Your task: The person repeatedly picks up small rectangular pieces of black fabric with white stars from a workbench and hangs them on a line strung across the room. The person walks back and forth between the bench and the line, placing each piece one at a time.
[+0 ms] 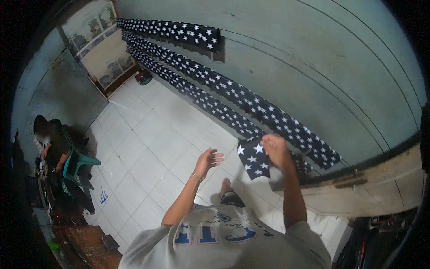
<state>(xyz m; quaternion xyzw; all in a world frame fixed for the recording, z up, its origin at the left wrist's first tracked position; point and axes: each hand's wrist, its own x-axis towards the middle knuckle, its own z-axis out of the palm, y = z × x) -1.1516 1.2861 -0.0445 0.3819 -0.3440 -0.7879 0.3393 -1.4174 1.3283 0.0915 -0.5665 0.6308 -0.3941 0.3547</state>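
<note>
right hand (276, 151): grip pinched on top edge of a dark patch (253, 159) w/ white stars; patch hangs below the fingers, held up in front of the wall.
left hand (208, 160): raised, palm open, fingers spread wide, holds nothing; near the patch's left edge, not touching. Bracelet on wrist.
patch: approx square, dark blue/black, white stars; just beside lower end of the star rows, apart from floor.
wall (313, 58): pale green, runs diag. from upper left to right.
star rows (233, 96): long strips of same star cloth lined up along the wall, three runs from upper left down to right; shorter one on top (179, 32).
floor (148, 148): white tiles; person's foot visible below the hands.
shirt (224, 237): grey w/ blue lettering, bottom centre.
other person (51, 141): seated far left by a teal plastic chair (78, 163), well apart from the hands.
lower right: wooden ledge (371, 188) under the wall.
</note>
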